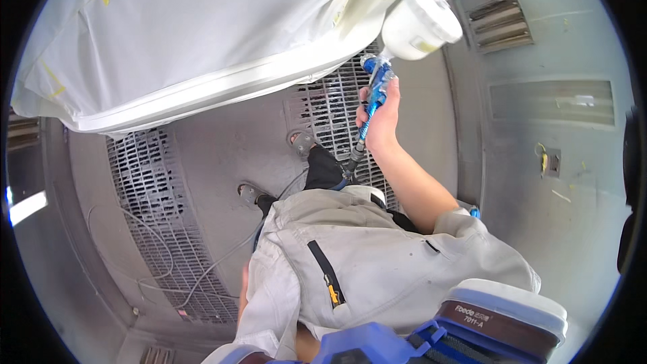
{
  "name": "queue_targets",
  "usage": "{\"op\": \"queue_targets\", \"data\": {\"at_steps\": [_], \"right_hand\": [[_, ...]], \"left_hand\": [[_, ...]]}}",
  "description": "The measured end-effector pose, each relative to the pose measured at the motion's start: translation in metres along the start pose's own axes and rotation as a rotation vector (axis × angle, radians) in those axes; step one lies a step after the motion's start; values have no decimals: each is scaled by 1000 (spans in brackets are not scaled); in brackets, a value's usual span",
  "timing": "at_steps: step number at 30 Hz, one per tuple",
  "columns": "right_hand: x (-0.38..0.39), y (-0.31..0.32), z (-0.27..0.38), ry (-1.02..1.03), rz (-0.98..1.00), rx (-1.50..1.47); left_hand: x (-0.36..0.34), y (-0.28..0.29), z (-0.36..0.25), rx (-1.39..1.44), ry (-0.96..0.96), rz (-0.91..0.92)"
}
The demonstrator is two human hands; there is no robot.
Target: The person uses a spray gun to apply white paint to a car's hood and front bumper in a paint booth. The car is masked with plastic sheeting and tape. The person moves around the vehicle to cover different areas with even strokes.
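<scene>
My right hand is closed around the handle of a blue paint spray gun, raised at the upper right. On top of the gun sits a white cup with a lid, tilted to the right. A dark hose fitting joins the bottom of the handle, below my fist. The gun is beside the right end of a large white-covered body, apparently wrapped in sheeting. Of my left arm only a sliver of skin shows beside the grey jacket; the left hand is hidden.
A thin air hose loops over the floor grating at the left. More grating runs under the gun. My sandalled feet stand between the gratings. A booth wall rises at the right. A respirator filter fills the lower right.
</scene>
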State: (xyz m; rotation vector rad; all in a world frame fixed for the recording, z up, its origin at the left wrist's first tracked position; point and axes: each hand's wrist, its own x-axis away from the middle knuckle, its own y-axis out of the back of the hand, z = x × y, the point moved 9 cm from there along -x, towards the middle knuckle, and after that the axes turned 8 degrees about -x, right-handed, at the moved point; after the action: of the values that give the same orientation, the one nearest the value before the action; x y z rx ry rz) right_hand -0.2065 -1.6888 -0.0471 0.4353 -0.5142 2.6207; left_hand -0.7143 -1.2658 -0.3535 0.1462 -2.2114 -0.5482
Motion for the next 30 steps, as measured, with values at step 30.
{"op": "queue_targets", "data": {"at_steps": [30], "right_hand": [[13,51,27,20,276,-50]], "left_hand": [[-121,26,-111,-319,36,326]]}}
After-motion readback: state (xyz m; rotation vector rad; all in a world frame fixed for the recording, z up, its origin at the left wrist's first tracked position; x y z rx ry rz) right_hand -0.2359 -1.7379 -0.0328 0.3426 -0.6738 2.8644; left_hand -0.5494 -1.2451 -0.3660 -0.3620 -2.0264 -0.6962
